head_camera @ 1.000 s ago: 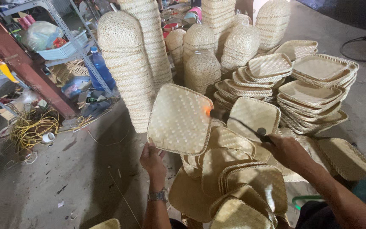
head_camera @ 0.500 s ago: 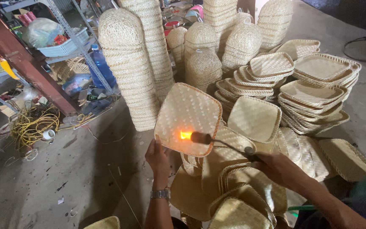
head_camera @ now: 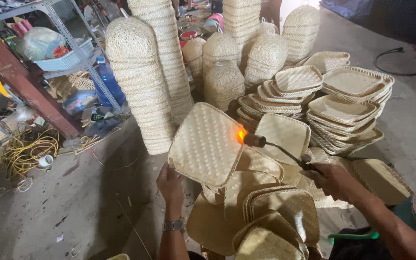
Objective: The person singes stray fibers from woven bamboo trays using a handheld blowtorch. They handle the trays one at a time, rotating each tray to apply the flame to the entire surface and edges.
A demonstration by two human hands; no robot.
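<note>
My left hand (head_camera: 170,184) grips the lower edge of a square woven bamboo tray (head_camera: 204,144) and holds it upright, its underside facing me. My right hand (head_camera: 335,180) holds a gas torch (head_camera: 280,150) by its handle. The torch's nozzle points left, and its orange flame (head_camera: 240,134) touches the tray's upper right edge. Below both hands lies a loose heap of similar woven trays (head_camera: 266,216).
Tall stacks of woven baskets (head_camera: 140,82) stand behind the tray. Piles of nested woven trays (head_camera: 347,103) sit at the right. A metal shelf with clutter (head_camera: 63,58) and a yellow cable coil (head_camera: 25,151) are on the left. A green hose (head_camera: 357,236) lies by my right arm.
The flame moved from behind the tray's right edge to its middle, then to the upper right edge. My right hand shifted with the torch; the left hand tilted the tray.
</note>
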